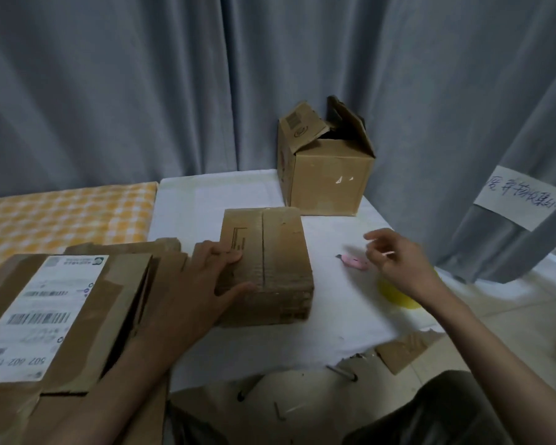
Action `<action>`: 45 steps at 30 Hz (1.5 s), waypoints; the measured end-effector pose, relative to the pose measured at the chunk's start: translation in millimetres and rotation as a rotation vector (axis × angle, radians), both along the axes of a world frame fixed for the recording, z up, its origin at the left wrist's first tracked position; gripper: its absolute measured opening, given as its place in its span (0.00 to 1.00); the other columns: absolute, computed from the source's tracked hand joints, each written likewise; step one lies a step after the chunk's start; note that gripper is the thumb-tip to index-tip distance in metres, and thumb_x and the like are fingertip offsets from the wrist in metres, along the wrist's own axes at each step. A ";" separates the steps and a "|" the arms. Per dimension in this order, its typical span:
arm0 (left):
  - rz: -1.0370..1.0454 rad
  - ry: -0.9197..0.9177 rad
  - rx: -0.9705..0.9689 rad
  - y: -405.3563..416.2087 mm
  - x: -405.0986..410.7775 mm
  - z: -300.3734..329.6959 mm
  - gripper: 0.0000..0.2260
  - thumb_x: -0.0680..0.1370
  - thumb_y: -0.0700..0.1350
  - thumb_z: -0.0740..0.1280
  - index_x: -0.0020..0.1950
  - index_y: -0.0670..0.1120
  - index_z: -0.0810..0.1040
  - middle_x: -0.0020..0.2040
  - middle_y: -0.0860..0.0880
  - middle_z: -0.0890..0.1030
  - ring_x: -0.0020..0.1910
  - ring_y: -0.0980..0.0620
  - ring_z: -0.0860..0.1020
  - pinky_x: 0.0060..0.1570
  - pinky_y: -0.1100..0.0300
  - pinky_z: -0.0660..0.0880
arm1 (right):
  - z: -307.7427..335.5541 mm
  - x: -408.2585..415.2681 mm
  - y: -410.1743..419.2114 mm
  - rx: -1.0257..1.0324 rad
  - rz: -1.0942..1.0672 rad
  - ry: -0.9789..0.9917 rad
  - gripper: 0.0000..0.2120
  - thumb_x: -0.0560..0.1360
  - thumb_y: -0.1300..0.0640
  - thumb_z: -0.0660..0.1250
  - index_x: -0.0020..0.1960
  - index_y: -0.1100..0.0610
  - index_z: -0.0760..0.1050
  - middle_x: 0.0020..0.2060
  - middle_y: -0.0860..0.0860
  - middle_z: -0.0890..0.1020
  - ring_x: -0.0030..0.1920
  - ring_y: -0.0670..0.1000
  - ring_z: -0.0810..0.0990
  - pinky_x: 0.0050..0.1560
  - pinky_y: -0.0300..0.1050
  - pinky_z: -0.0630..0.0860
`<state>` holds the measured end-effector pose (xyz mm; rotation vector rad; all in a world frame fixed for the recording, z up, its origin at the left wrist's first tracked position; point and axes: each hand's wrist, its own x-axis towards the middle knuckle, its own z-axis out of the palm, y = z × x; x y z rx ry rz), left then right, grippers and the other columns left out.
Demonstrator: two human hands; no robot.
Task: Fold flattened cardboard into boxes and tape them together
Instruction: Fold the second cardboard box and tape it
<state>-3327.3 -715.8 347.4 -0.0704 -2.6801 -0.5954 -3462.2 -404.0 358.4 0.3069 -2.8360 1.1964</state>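
Observation:
A closed brown cardboard box [270, 261] lies on the white table [206, 203], its top flaps meeting in a centre seam. My left hand [203, 284] grips its left side, fingers on top and thumb against the front. My right hand [395, 261] hovers to the right of the box with fingers spread and holds nothing. Just beneath and left of it lies a small pink cutter [353, 262]. A yellow tape roll [395, 295] is partly hidden under my right wrist. Flattened cardboard [65, 316] with a white shipping label is stacked at the left.
An assembled box [325, 175] with raised top flaps stands at the table's back right. Grey curtains [174, 91] hang behind, one bearing a handwritten paper note [523, 197]. A yellow checked cloth [61, 216] lies at the left. A cardboard scrap [405, 348] lies on the floor.

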 end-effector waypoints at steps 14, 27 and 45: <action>0.058 0.079 -0.068 42.2 -5.2 9.8 0.23 0.80 0.60 0.52 0.59 0.48 0.79 0.55 0.49 0.76 0.55 0.48 0.69 0.53 0.53 0.68 | -26.2 39.0 51.4 0.267 -0.041 0.179 0.13 0.72 0.64 0.71 0.56 0.57 0.82 0.52 0.55 0.84 0.53 0.58 0.81 0.51 0.49 0.74; -0.438 0.008 0.343 135.0 -26.5 40.8 0.17 0.83 0.36 0.57 0.69 0.43 0.75 0.61 0.47 0.75 0.56 0.55 0.74 0.55 0.65 0.72 | 30.5 105.1 29.7 -0.041 0.311 0.158 0.11 0.75 0.65 0.71 0.54 0.53 0.82 0.47 0.39 0.81 0.51 0.40 0.78 0.49 0.30 0.69; -0.199 -0.069 0.652 121.3 -6.4 47.8 0.02 0.76 0.44 0.72 0.45 0.48 0.85 0.39 0.55 0.85 0.41 0.60 0.82 0.41 0.73 0.75 | 47.2 102.2 36.9 -0.186 0.236 -0.167 0.15 0.75 0.44 0.70 0.40 0.55 0.79 0.33 0.52 0.80 0.36 0.48 0.78 0.42 0.48 0.74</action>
